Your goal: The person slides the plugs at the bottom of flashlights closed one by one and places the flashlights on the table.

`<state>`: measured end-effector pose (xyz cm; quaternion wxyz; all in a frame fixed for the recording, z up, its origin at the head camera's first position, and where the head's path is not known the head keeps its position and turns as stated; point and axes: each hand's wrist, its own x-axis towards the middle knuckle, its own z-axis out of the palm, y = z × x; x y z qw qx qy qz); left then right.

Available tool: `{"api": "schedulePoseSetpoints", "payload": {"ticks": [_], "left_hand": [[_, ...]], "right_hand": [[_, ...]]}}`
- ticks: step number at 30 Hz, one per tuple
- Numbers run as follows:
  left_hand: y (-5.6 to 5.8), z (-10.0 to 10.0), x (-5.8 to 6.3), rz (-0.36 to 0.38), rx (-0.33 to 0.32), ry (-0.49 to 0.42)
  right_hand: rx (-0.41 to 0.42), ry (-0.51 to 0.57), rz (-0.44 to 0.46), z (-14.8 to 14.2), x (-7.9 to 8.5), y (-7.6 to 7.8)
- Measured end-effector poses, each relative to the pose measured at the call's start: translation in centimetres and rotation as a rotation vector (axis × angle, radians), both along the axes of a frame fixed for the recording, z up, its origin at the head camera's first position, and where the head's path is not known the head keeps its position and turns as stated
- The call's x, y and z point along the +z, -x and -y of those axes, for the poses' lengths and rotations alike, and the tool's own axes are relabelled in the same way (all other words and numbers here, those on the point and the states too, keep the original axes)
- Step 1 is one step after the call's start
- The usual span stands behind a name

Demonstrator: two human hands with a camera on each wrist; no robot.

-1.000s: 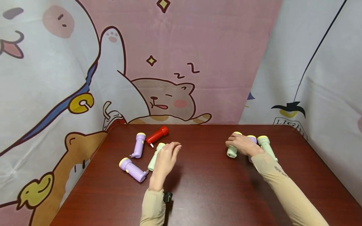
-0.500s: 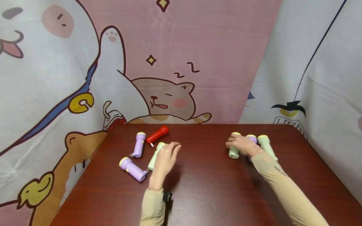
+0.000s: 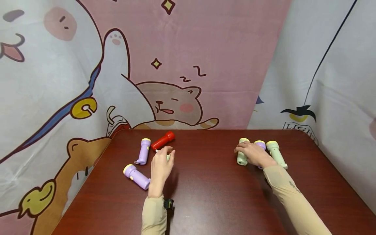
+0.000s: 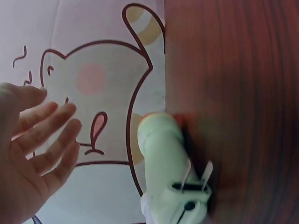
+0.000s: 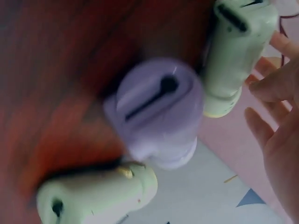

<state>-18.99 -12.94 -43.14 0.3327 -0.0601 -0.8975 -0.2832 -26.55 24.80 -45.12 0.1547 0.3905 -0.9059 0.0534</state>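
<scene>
My left hand (image 3: 161, 164) hovers over a pale green flashlight (image 4: 166, 158), its fingers loosely bent and apart from it in the left wrist view. Two metal plug prongs (image 4: 206, 175) stick out of that flashlight's tail end. On the right, my right hand (image 3: 253, 152) is at another pale green flashlight (image 3: 242, 159), fingers relaxed along its side; whether they touch it is unclear. Beside it lie a purple flashlight (image 5: 161, 112), partly hidden by the hand in the head view, and a further green flashlight (image 3: 276, 154). These three form a row, yellow heads toward the wall.
Two purple flashlights, one upper (image 3: 144, 151) and one lower (image 3: 137, 177), lie on the left of the dark red table (image 3: 211, 195). A red flashlight (image 3: 163, 140) lies behind my left hand. A cartoon-printed cloth (image 3: 229, 65) hangs behind the table.
My left hand has moved left and now covers most of the green flashlight. The green flashlight at my right hand has shifted slightly; the right hand has stayed nearly in place.
</scene>
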Motion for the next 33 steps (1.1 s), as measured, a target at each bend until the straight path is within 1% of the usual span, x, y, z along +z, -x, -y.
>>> {"api": "schedulePoseSetpoints", "payload": {"ticks": [3, 5, 10, 13, 15, 17, 21, 24, 28, 33], "left_hand": [[0.2, 0.8, -0.2, 0.041, 0.059, -0.015], [0.3, 1.2, -0.4, 0.077, 0.091, -0.015], [0.7, 1.9, -1.1, 0.150, 0.139, -0.008], [0.8, 2.1, -1.5, 0.180, 0.158, -0.004], [0.9, 2.2, -1.7, 0.206, 0.169, 0.010], [1.0, 2.2, -1.8, 0.241, 0.175, 0.026], [1.2, 2.2, -2.2, 0.307, 0.180, 0.061], [1.3, 2.2, -2.6, 0.339, 0.185, 0.069], [1.6, 2.1, -2.8, 0.381, 0.198, 0.067], [1.8, 1.9, -2.8, 0.419, 0.226, 0.051]], "right_hand": [[-0.096, 0.047, 0.052, 0.5, 0.1, -0.6], [-0.153, 0.102, 0.063, 1.0, 0.3, -1.1], [-0.204, 0.307, 0.017, 2.4, 1.0, -2.3], [-0.245, 0.375, 0.003, 3.3, 1.4, -3.2], [-0.283, 0.380, 0.003, 3.9, 1.5, -3.8], [-0.318, 0.363, -0.005, 4.5, 1.4, -4.5], [-0.372, 0.333, -0.011, 5.7, 1.1, -5.6], [-0.406, 0.332, 0.001, 6.6, 0.8, -6.4], [-0.421, 0.341, 0.020, 7.4, 0.5, -7.0], [-0.398, 0.344, -0.012, 8.1, 0.2, -7.4]]}}
